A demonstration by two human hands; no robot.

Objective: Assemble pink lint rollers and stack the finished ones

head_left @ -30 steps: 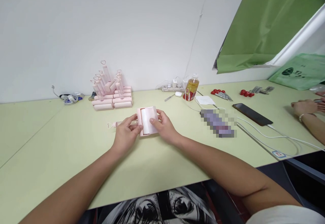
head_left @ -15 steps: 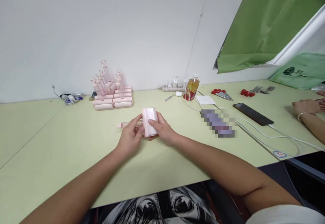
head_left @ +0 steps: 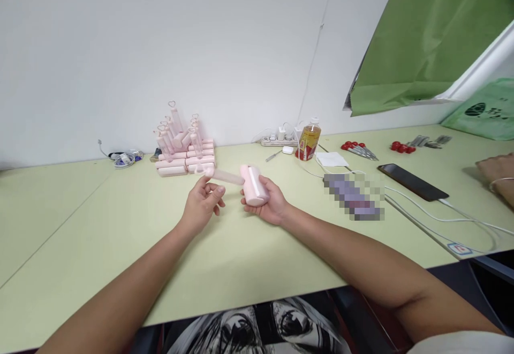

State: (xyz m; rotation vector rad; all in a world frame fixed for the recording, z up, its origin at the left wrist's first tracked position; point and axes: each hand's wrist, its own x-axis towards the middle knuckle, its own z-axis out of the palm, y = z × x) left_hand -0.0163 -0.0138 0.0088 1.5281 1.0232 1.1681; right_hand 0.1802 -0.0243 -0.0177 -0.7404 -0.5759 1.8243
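My right hand (head_left: pixel 270 208) holds a pink lint roller case (head_left: pixel 254 185), shut, lifted a little above the pale green table (head_left: pixel 120 220). The roller's pink handle (head_left: pixel 225 177) sticks out to the left from the case. My left hand (head_left: pixel 202 205) is just under the handle's end, thumb and fingers half curled and touching it lightly. A stack of several more pink lint rollers (head_left: pixel 183 148) with heart-tipped handles stands farther back on the table.
Behind are a bottle of amber drink (head_left: pixel 308 141), a power strip (head_left: pixel 277 141), a white napkin (head_left: pixel 331 159), red-handled tools (head_left: pixel 358 149) and a black phone (head_left: pixel 413 182) on a white cable. Another person's arm (head_left: pixel 498 177) rests at the right edge. Cables (head_left: pixel 123 157) lie far left.
The case was open on the table between both hands, then closed. Now my right hand has lifted it and turned it, and my left hand has slid off to the handle end.
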